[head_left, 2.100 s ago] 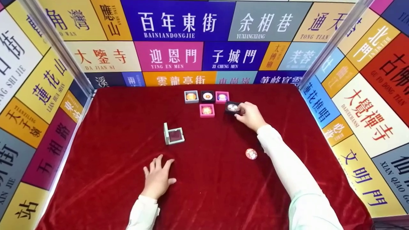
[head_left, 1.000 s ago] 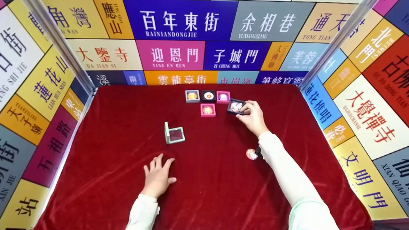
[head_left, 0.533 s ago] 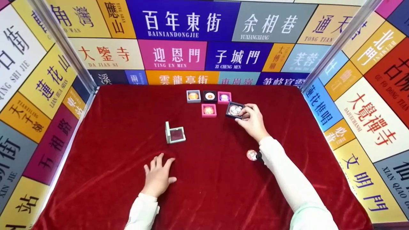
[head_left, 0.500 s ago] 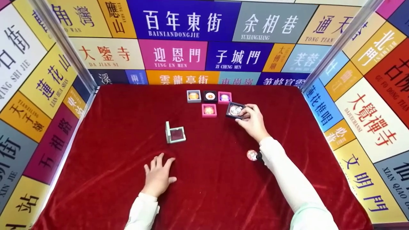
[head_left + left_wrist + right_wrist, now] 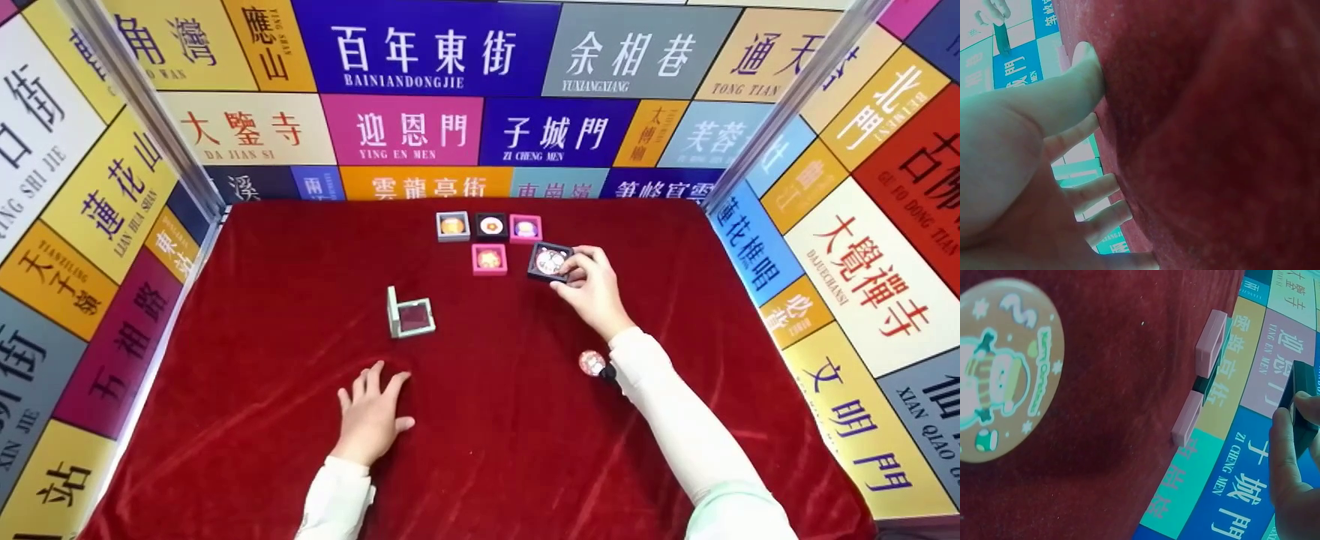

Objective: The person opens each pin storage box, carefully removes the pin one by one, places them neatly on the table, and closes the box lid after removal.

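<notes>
The right hand (image 5: 589, 285) pinches a dark box (image 5: 542, 277) by its near edge, tilted and seemingly off the cloth, with a round picture inside, while the left hand (image 5: 371, 420) lies spread on the red cloth (image 5: 480, 450), grasping nothing. The step looks like positioning that box beside the pink box (image 5: 489, 271) and the row behind; the next move probably calls for levelling and lowering it without nudging those neighbours. Farther out, a loose round badge (image 5: 592, 364) lies near the right wrist and an open green box (image 5: 417, 332) beyond the left fingertips.

Left hand (image 5: 370, 417) spreads 5 fingers (image 5: 373, 381); right hand (image 5: 595, 286) pinches.
</notes>
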